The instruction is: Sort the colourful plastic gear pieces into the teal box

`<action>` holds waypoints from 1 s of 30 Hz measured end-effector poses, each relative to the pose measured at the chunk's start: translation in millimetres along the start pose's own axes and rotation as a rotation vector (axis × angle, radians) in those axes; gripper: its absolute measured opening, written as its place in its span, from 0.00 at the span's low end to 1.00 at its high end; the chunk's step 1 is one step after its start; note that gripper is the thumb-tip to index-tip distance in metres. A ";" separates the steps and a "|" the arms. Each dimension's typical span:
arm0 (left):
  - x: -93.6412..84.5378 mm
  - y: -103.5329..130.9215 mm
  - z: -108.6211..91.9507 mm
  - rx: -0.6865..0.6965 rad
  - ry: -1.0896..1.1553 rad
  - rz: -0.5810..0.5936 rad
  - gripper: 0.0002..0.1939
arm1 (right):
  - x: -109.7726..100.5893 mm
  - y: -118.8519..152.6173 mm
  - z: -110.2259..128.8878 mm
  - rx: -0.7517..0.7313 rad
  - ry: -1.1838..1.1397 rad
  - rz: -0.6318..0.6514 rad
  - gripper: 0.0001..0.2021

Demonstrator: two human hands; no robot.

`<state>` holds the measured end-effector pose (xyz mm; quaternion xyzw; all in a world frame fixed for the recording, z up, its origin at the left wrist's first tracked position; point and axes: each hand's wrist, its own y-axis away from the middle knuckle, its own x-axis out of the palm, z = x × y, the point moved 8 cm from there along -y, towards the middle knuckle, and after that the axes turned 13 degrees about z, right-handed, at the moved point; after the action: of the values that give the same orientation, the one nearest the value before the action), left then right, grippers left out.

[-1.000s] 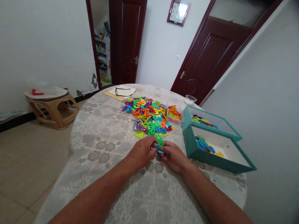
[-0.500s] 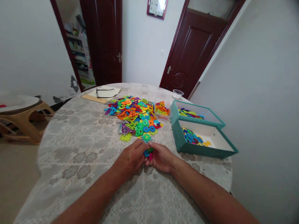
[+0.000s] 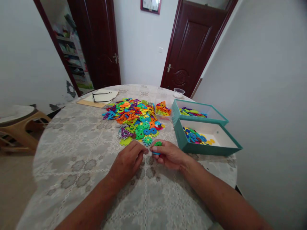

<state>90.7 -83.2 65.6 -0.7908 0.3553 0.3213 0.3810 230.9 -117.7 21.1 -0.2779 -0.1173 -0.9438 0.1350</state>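
My right hand (image 3: 169,154) is closed around a small bunch of plastic building discs; a green disc (image 3: 158,143) shows on top and a blue disc (image 3: 156,153) below it. A little to its left, my left hand (image 3: 128,159) has its fingers curled and its thumb close to the forefinger. Whatever its fingertips may hold is too small to make out. The two hands are slightly apart, low over the table. Just beyond them lies a loose pile of colourful notched plastic pieces (image 3: 134,116), with a green gear-shaped disc (image 3: 147,140) at its near edge.
Right of the pile stand two teal box halves, the near box (image 3: 208,148) and the far box (image 3: 211,111), both holding pieces. A clear tub (image 3: 164,117) holds orange and lime pieces. Glasses (image 3: 103,97) lie on paper at back left; a small clear bowl (image 3: 178,92) stands behind.
My hands were together around the pieces and have come apart. The right hand keeps the green and blue discs; the left has drawn back leftward. The camera view has shifted slightly.
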 end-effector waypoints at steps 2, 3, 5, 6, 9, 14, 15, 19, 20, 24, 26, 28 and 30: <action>0.1 -0.7 6.9 -0.055 -0.021 0.011 0.11 | -1.2 14.4 26.2 -0.086 0.066 -0.037 0.18; 2.3 -1.3 9.7 -0.074 -0.033 0.034 0.10 | -4.7 23.2 41.8 -0.146 0.119 -0.076 0.17; 11.3 -2.7 13.8 -0.091 -0.072 0.111 0.08 | -18.1 45.3 75.8 -0.288 0.274 -0.209 0.16; 17.7 -3.2 15.6 -0.095 -0.101 0.161 0.09 | -27.1 58.4 92.5 -0.355 0.380 -0.303 0.16; 38.1 -3.3 21.1 -0.101 -0.211 0.298 0.14 | -56.1 101.7 135.3 -0.464 0.827 -0.699 0.16; 48.4 -4.7 26.1 -0.120 -0.319 0.360 0.13 | -72.6 130.2 162.8 -0.467 1.659 -1.114 0.12; 47.7 -5.6 25.6 -0.120 -0.318 0.367 0.12 | -75.3 126.9 160.9 -0.455 1.757 -1.103 0.13; 44.7 -8.7 22.5 -0.117 -0.260 0.386 0.08 | -86.0 113.9 149.6 -0.382 1.934 -1.062 0.15; 45.1 -8.9 22.3 -0.120 -0.243 0.389 0.07 | -86.5 112.4 147.8 -0.370 1.948 -1.069 0.15; 49.3 -7.5 21.0 -0.095 -0.288 0.385 0.08 | -71.3 109.7 145.5 -0.405 1.936 -1.085 0.13; 49.6 -6.4 19.7 -0.066 -0.345 0.367 0.11 | -51.1 107.1 144.1 -0.495 1.901 -1.052 0.10; 49.3 -5.2 18.3 -0.036 -0.366 0.366 0.11 | -26.6 99.9 137.4 -0.593 1.853 -0.956 0.09; 49.1 -4.0 16.2 -0.006 -0.366 0.381 0.09 | -4.2 85.6 121.8 -0.635 1.800 -0.778 0.08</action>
<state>116.7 -83.6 20.6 -0.6393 0.4221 0.5262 0.3692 321.7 -160.9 130.9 0.5664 0.2002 -0.7681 -0.2218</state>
